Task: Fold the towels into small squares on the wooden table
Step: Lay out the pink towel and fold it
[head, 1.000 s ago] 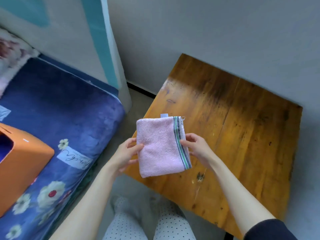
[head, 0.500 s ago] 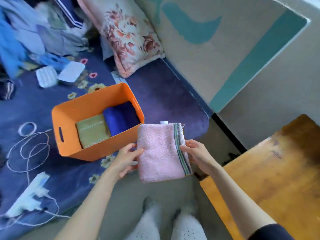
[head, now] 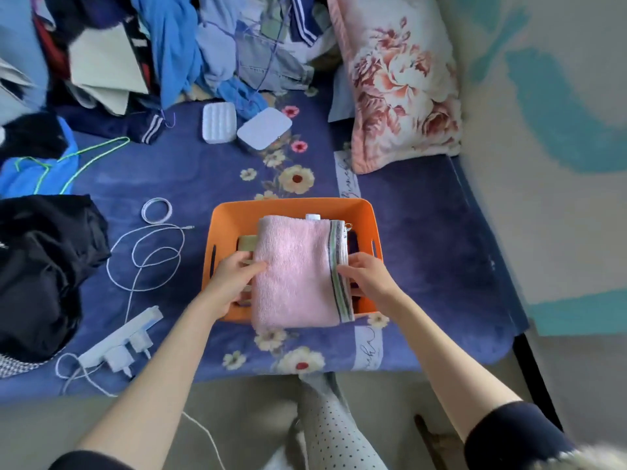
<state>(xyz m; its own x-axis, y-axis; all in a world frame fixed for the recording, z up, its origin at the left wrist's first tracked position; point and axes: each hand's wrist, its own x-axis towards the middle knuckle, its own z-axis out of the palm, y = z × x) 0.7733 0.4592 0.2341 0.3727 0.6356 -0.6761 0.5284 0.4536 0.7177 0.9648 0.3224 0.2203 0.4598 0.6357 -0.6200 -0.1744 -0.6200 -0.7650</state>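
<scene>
Blue floral bedspread [head: 190, 178]. On it: orange bin [head: 291, 207], floral pillow [head: 400, 79], white cable [head: 149, 245], power strip [head: 118, 340]. Clothes heap [head: 176, 45] at far edge.

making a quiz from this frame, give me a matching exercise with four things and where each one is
Things:
1. pink towel
2. orange bin
3. floral pillow
4. white cable

Places:
A. leaning against the wall at the bed's far right
B. looped on the blue blanket, left of the bin
C. held at both sides above the bin
D. standing on the blanket, below the towel

Pairs: 1-C, 2-D, 3-A, 4-B
</scene>
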